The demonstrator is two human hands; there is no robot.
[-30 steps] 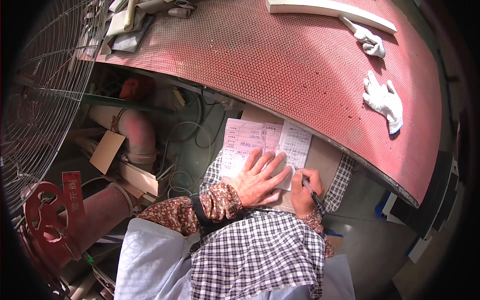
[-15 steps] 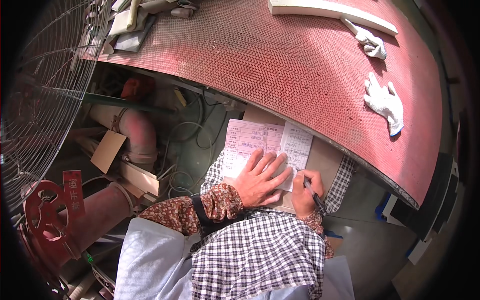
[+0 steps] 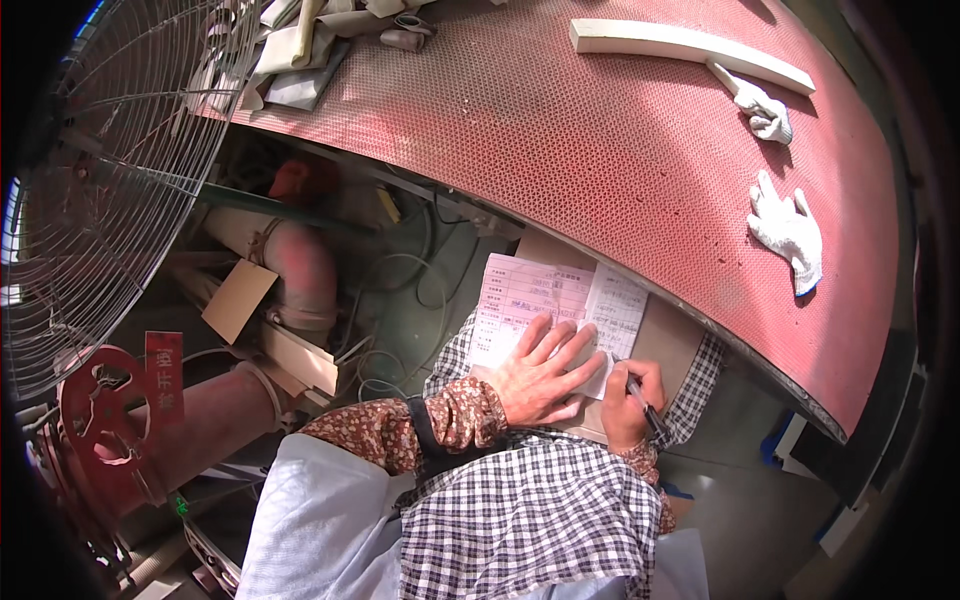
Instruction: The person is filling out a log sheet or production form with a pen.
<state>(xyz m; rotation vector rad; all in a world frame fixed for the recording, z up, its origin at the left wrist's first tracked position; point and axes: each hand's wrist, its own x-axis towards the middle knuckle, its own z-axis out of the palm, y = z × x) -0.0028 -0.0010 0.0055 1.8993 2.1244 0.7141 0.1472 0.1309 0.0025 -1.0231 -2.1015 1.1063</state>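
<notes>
A pink printed form [image 3: 535,290] with handwriting lies on a brown board [image 3: 665,345] across my lap. Beside it, to the right, is a white handwritten sheet [image 3: 617,310]. My left hand [image 3: 545,378] lies flat over the lower part of the papers, fingers spread. In my right hand [image 3: 630,408] is a dark pen [image 3: 649,412], gripped between thumb and fingers with its tip near the sheet's lower right edge. The tip itself is hard to make out. A black-and-white checked apron [image 3: 520,510] covers my lap under the board.
A red mesh-topped table [image 3: 560,140] spans the front, bearing a white curved bar [image 3: 690,55], two white gloves [image 3: 787,232] and a pile of scraps [image 3: 300,60]. To the left stand a wire fan guard [image 3: 130,180], a red pipe [image 3: 200,425] with a valve wheel [image 3: 103,405], and cardboard pieces [image 3: 240,302].
The whole view has shifted, so everything sits slightly farther right and lower. My left hand still rests on the papers, and the right still holds the pen.
</notes>
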